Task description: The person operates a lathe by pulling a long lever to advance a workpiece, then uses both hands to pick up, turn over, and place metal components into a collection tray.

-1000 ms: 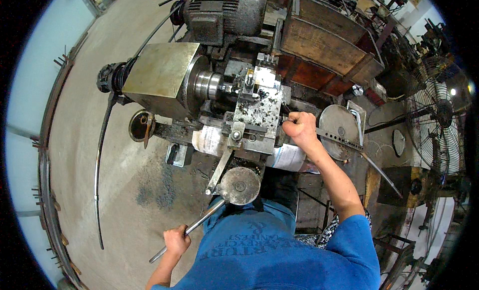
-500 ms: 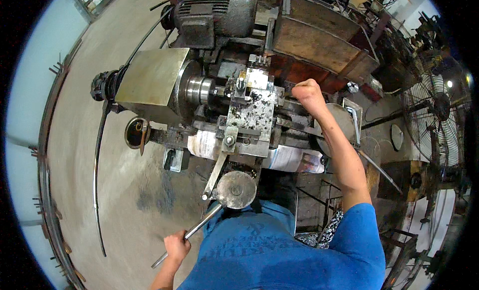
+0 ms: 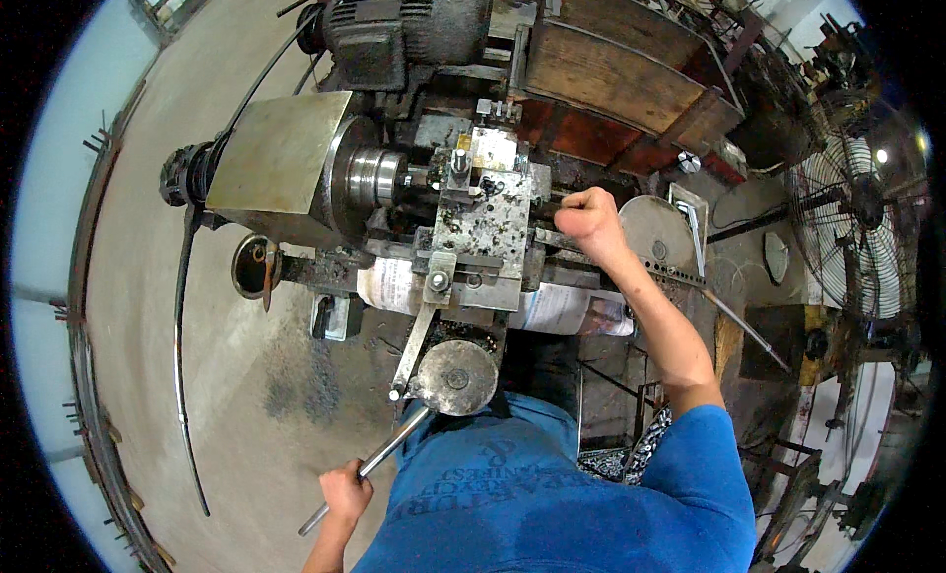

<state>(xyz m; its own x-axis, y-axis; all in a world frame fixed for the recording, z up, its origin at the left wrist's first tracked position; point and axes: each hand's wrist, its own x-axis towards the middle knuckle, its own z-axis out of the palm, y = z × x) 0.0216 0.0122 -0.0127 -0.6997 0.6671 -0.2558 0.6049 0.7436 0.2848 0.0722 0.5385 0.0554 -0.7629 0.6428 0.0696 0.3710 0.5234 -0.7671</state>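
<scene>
I stand at a worn metal lathe (image 3: 296, 159) with a steel chuck (image 3: 372, 177) and a tool carriage (image 3: 483, 223) scattered with dark chips. My left hand (image 3: 345, 492) is closed around the lower end of a long steel lever (image 3: 379, 457) that rises toward a round handwheel (image 3: 455, 378). My right hand (image 3: 588, 218) is clenched in a fist at the right side of the carriage; whatever it grips is hidden inside the fist.
An electric motor (image 3: 394, 26) sits behind the lathe. A wooden crate (image 3: 621, 75) stands at the back right, a round metal disc (image 3: 655, 233) lies beside my right hand, and a caged fan (image 3: 857, 218) is at far right. A curved rod (image 3: 182, 356) lies on the concrete floor.
My right hand has shifted slightly toward the rear right of the carriage. My left hand stays on the lever. The view has tilted a little.
</scene>
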